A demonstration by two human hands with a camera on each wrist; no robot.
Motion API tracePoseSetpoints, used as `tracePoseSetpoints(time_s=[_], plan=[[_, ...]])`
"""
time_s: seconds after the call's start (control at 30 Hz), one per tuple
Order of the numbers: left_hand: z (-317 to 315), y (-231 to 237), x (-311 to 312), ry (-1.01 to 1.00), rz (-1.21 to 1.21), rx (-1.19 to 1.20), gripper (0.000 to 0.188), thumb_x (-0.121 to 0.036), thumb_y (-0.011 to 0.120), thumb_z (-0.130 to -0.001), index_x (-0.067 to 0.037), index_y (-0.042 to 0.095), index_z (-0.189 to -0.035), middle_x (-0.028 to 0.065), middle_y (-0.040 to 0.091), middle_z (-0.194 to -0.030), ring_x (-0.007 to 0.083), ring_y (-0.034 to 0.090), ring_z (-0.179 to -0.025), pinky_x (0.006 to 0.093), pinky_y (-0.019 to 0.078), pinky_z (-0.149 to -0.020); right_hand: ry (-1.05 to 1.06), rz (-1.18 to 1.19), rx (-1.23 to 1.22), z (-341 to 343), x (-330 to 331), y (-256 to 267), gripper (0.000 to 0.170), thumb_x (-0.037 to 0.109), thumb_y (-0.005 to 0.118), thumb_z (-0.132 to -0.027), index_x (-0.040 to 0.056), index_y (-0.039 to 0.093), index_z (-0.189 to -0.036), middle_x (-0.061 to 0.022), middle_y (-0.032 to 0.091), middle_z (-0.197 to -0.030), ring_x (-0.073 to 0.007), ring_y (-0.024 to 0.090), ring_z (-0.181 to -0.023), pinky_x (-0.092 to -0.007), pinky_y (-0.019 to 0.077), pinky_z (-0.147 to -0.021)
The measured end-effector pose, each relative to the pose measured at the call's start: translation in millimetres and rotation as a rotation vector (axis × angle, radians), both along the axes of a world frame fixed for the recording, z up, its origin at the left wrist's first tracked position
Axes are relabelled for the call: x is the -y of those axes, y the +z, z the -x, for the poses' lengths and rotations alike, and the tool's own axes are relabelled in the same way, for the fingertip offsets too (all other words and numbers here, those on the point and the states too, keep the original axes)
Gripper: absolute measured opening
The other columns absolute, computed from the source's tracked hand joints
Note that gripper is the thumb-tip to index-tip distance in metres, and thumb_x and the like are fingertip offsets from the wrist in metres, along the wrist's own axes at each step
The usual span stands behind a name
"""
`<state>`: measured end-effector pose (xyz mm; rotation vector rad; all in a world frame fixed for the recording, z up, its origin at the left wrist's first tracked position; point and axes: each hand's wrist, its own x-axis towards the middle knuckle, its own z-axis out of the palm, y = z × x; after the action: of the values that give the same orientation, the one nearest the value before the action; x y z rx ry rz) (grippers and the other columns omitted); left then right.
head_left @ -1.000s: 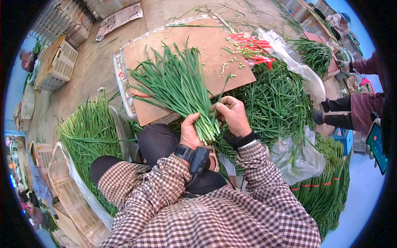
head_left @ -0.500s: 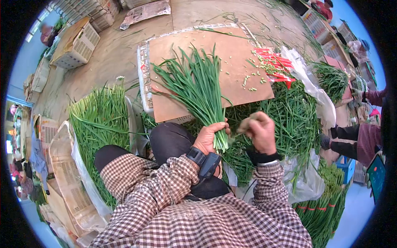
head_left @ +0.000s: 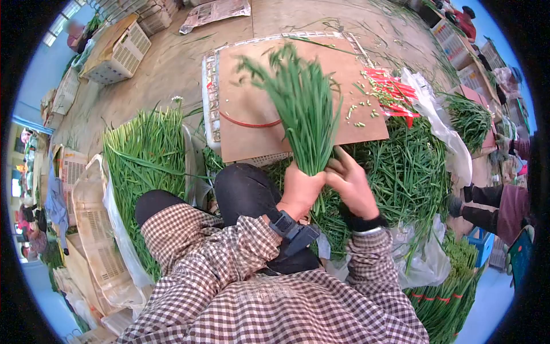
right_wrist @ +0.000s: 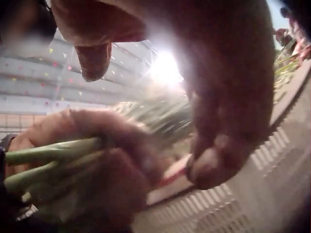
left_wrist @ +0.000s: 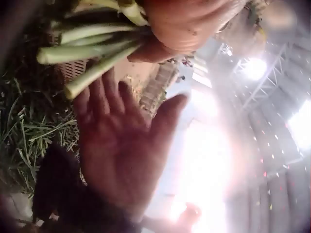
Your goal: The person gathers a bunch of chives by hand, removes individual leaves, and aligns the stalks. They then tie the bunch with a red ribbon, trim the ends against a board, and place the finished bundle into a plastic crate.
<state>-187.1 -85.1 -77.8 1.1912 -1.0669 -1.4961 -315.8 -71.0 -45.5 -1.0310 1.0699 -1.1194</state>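
Observation:
The left hand (head_left: 302,188) grips a bunch of long green stalks (head_left: 309,114) near their pale cut ends, leaves fanning away over a brown board (head_left: 366,129). In the left wrist view the pale ends (left_wrist: 73,54) stick out below that fist (left_wrist: 184,24). Beside it the right hand (head_left: 354,186) has its fingers extended near the bunch; its palm (left_wrist: 121,150) faces the left wrist camera, holding nothing. The right wrist view shows the left hand (right_wrist: 97,126) round the stalks and the right fingers apart from them. A red band (head_left: 252,124) lies on the board.
Loose greens (head_left: 401,163) are heaped right of the knees, a packed crate of greens (head_left: 143,149) stands left. Red strips (head_left: 395,92) and small cut pieces lie on the board's right side. Banded bunches (head_left: 444,309) sit at the lower right. Another person's legs (head_left: 484,206) are at far right.
The bunch has swung more upright and its leaf tips are blurred, uncovering the red band. The right hand, earlier pinching at the stalks and then pulled away, has come back beside the left with fingers extended.

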Motion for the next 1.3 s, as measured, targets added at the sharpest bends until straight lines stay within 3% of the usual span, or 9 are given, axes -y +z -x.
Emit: tracePoseSetpoints(time_s=[0.1,0.3,0.57,0.87,0.97,1.03,1.1,1.2,1.3], plan=[[-7,10,15,-0.087,-0.078,0.009,0.026,0.002,0.062,-0.081,0.001,0.059,-0.107,0.0056,0.063,-0.096,0.0120,0.058,-0.084,0.0286,0.0492,-0.070,-0.044,0.245,-0.483,-24,26,3,0.054,0.010,0.064,-0.081,-0.0064,0.042,-0.127,-0.0157,0.059,-0.113,-0.0186,0.057,-0.103,-0.0321,0.0469,-0.087],[-46,-18,21,-0.366,-0.655,-0.463,0.032,-0.007,0.068,-0.082,-0.003,0.058,-0.112,0.0084,0.066,-0.096,0.0193,0.065,-0.082,0.0328,0.0549,-0.069,-0.041,-0.049,0.020,-21,25,-62,0.032,0.012,0.054,-0.090,-0.0055,0.050,-0.117,-0.0090,0.060,-0.107,-0.0139,0.054,-0.094,-0.0306,0.0446,-0.085],[-36,-11,15,-0.366,-0.553,-0.465,0.029,-0.009,0.069,-0.082,-0.003,0.058,-0.109,0.0070,0.065,-0.088,0.0173,0.065,-0.069,0.0316,0.0545,-0.058,-0.083,0.027,0.021,-17,20,-60,0.032,0.022,0.045,-0.098,-0.0038,0.053,-0.114,-0.0058,0.060,-0.102,-0.0116,0.052,-0.091,-0.0295,0.0436,-0.081],[-19,-24,5,-0.187,-0.436,-0.520,0.032,-0.002,0.070,-0.078,-0.002,0.060,-0.108,0.0046,0.065,-0.094,0.0158,0.063,-0.081,0.0313,0.0523,-0.072,-0.018,0.302,-0.855,-4,27,-68,0.040,0.032,0.041,-0.097,-0.0032,0.056,-0.085,-0.0280,0.058,-0.081,-0.0462,0.055,-0.077,-0.0492,0.0430,-0.062],[-17,-23,5,-0.167,-0.466,-0.471,0.026,0.003,0.069,-0.076,-0.001,0.060,-0.100,0.0049,0.063,-0.085,0.0157,0.062,-0.071,0.0304,0.0527,-0.062,0.175,0.067,-1.024,13,41,-53,0.047,0.038,0.042,-0.095,-0.0040,0.060,-0.083,-0.0272,0.060,-0.080,-0.0452,0.057,-0.077,-0.0482,0.0452,-0.064],[-15,-22,4,-0.110,-0.450,-0.279,0.024,0.005,0.068,-0.075,-0.001,0.060,-0.096,0.0050,0.063,-0.082,0.0156,0.062,-0.066,0.0298,0.0523,-0.057,-0.062,-0.044,-1.242,19,48,-24,0.045,0.038,0.050,-0.091,-0.0046,0.063,-0.085,-0.0267,0.062,-0.079,-0.0405,0.063,-0.079,-0.0456,0.0489,-0.067],[-13,-22,2,-0.062,-0.370,-0.176,0.024,0.008,0.066,-0.072,0.000,0.059,-0.094,0.0047,0.061,-0.079,0.0151,0.060,-0.063,0.0284,0.0509,-0.054,-0.342,0.328,-1.052,25,57,-3,0.034,0.027,0.059,-0.086,-0.0060,0.064,-0.083,-0.0255,0.063,-0.076,-0.0391,0.063,-0.074,-0.0446,0.0490,-0.065],[-9,-29,0,-0.046,-0.247,-0.031,0.027,0.007,0.066,-0.070,0.000,0.057,-0.094,0.0051,0.061,-0.079,0.0152,0.060,-0.063,0.0284,0.0501,-0.055,-0.107,0.286,-0.628,7,77,32,0.025,0.019,0.063,-0.081,-0.0067,0.064,-0.083,-0.0234,0.063,-0.075,-0.0359,0.064,-0.070,-0.0424,0.0491,-0.064],[-7,-30,-1,-0.014,-0.199,0.075,0.030,0.007,0.066,-0.068,0.001,0.056,-0.096,0.0058,0.062,-0.080,0.0160,0.060,-0.067,0.0293,0.0496,-0.058,0.112,0.366,-0.797,-12,107,15,0.020,0.013,0.061,-0.082,-0.0056,0.065,-0.090,-0.0077,0.061,-0.065,-0.0130,0.056,-0.057,-0.0298,0.0456,-0.055]])
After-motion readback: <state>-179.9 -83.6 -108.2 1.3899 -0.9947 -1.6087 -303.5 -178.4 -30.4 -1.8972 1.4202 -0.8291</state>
